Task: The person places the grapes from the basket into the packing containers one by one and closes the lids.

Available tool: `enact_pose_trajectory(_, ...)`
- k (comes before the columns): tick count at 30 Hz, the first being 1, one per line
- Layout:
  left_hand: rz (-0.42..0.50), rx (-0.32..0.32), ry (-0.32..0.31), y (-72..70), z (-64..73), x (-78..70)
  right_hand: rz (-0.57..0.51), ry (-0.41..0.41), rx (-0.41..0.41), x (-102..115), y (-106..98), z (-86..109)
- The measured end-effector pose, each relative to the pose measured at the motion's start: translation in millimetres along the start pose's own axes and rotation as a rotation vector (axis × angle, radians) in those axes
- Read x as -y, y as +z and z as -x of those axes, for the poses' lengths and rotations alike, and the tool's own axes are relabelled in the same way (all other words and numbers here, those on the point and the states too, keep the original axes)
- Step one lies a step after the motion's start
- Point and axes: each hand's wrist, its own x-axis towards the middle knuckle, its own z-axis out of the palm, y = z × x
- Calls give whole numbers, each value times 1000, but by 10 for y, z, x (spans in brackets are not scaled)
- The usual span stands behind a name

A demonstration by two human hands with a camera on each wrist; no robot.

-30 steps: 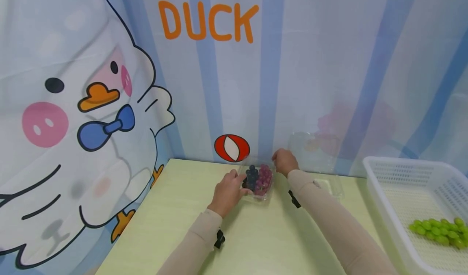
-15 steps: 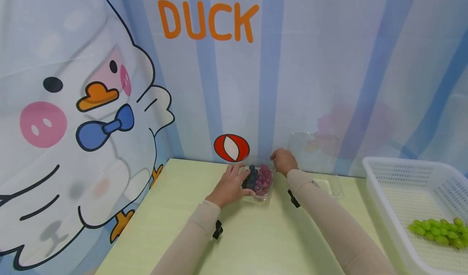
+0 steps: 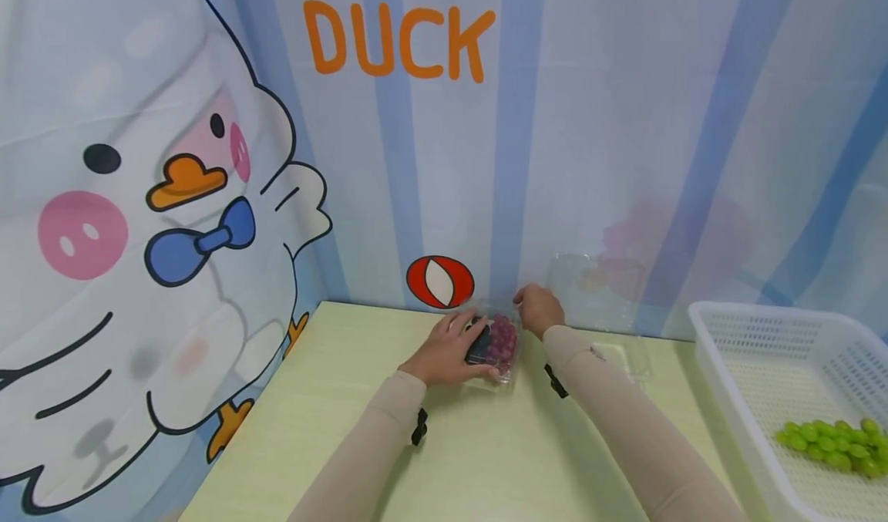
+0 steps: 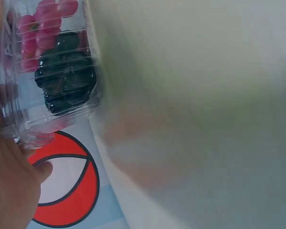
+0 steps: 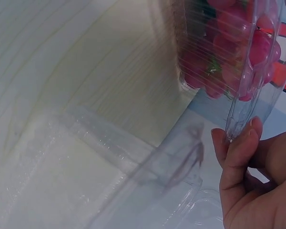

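Note:
A clear plastic clamshell box [image 3: 501, 380] sits at the back of the table, holding red grapes [image 3: 502, 338] and dark grapes [image 3: 479, 343]. My left hand [image 3: 444, 351] spreads over its left part, fingers extended across the dark grapes and thumb by the near edge, partly covering them. In the left wrist view, dark grapes [image 4: 69, 76] show through the ridged wall beside the left hand [image 4: 12, 176]. At the back right corner, my right hand [image 3: 541, 311] pinches the clear plastic edge between thumb and fingers; the right wrist view shows these fingertips [image 5: 240, 145] just below the red grapes [image 5: 233, 62].
To the right, a second clear plastic box [image 3: 624, 356] stands with its lid [image 3: 597, 287] up against the curtain [image 3: 590, 121]. A white basket [image 3: 735, 422] at the right edge holds green grapes [image 3: 832, 441]. The curtain closes off the table's [image 3: 347, 352] back.
My left hand has shifted from the box's left side to the right, its fingers opening out over the dark grapes. The right hand stays at the back right corner.

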Motion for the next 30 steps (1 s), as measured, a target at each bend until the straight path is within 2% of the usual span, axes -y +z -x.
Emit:
enact_pose_trajectory(9,-46,-6,29,12,-65,-14,32,20,-20,43,0,15)
enact_pose_trajectory(15,1,17,12,28,-77,3,66,15,-54,42,24,19)
enact_pose_trajectory(21,57,20,15,31,-78,-40,126,18,-90,31,56,122)
enact_pose_trajectory(26,78,28,3,25,-76,-30,115,29,-71,47,73,238)
enact_pose_trajectory(30,75,21,6,51,-86,-24,139,28,-13,95,35,395)
